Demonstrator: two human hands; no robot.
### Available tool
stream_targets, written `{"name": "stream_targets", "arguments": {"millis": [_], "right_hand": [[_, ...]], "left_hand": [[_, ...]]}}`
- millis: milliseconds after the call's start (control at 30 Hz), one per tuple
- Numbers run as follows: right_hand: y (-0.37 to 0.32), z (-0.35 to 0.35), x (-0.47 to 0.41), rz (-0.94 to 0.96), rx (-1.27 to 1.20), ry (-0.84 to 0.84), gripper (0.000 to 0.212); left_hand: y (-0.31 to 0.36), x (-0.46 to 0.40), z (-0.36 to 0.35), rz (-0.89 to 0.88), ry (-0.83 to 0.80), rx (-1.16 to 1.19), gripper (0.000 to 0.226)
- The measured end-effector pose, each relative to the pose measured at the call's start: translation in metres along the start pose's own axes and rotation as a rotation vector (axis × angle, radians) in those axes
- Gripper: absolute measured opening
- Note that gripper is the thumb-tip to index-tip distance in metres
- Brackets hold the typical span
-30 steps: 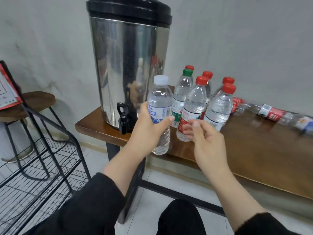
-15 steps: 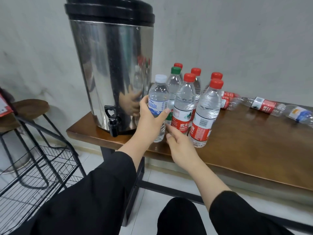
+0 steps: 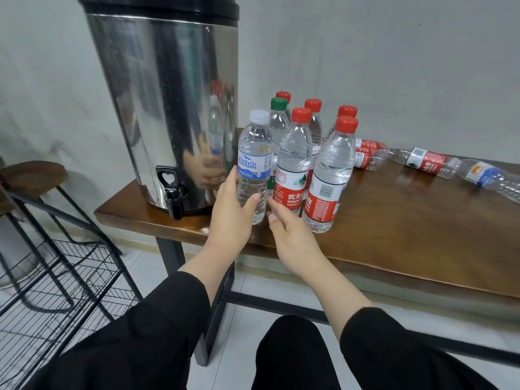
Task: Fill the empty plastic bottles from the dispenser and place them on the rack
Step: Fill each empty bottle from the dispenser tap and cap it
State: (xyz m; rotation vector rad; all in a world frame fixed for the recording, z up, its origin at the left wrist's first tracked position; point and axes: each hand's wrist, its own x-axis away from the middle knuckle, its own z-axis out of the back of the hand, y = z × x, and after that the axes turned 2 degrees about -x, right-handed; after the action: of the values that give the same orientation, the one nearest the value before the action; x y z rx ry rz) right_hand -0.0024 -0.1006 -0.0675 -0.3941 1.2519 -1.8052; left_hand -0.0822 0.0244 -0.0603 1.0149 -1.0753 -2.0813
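Bottles [image 3: 320, 164] capped, upright, water inside, left hand [image 3: 233, 218] gripping white-capped bottle [image 3: 254, 167], right hand [image 3: 292, 235] open, fingers relaxed beside it.

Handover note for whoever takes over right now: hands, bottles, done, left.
Left hand grips the white-capped, blue-label bottle, upright at the table's front edge beside the dispenser.
Right hand open, reaching near the red-label bottles, holding nothing.
Six capped bottles stand clustered; crushed-looking empties lie on their sides further right.
Rack on the left: no bottles visible on it.
Left: fill at the tap, move bottles to rack.
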Motion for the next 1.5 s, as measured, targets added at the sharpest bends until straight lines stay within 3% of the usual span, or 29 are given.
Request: {"name": "stream_targets", "arguments": {"millis": [167,300,367,433,600,733,933,1200,1500], "right_hand": [[0.011,0.01,0.024,0.001,-0.109,0.205,0.026],[0.018,0.058,0.045,0.057,-0.041,0.439,0.023],[0.029,0.094,0.042,0.043,0.13,0.472,0.02],[0.047,0.129,0.033,-0.044,0.308,0.39,0.031],[0.089,0.196,0.024,-0.264,0.467,0.212,0.048],[0.101,0.223,0.014,-0.278,0.431,0.244,0.048],[0.124,0.244,-0.027,-0.253,0.421,0.259,0.052],[0.162,0.253,-0.123,-0.191,0.432,0.323,0.065],[0.187,0.262,-0.199,-0.121,0.548,0.284,0.087]], "left_hand": [[0.017,0.015,0.003,0.037,0.142,-0.042,0.062],[0.036,0.05,0.002,-0.279,0.334,0.024,0.03],[0.052,0.064,-0.016,-0.463,0.23,0.046,0.025],[0.077,0.073,-0.042,-0.525,0.042,0.05,0.024],[0.111,0.07,-0.125,-0.343,-0.392,-0.007,0.022],[0.101,0.048,-0.172,-0.199,-0.499,-0.101,0.027],[0.1,0.011,-0.214,-0.1,-0.447,-0.231,0.031],[0.094,-0.01,-0.241,-0.015,-0.295,-0.19,0.038],[0.09,-0.014,-0.245,0.009,-0.265,-0.163,0.038]]}}
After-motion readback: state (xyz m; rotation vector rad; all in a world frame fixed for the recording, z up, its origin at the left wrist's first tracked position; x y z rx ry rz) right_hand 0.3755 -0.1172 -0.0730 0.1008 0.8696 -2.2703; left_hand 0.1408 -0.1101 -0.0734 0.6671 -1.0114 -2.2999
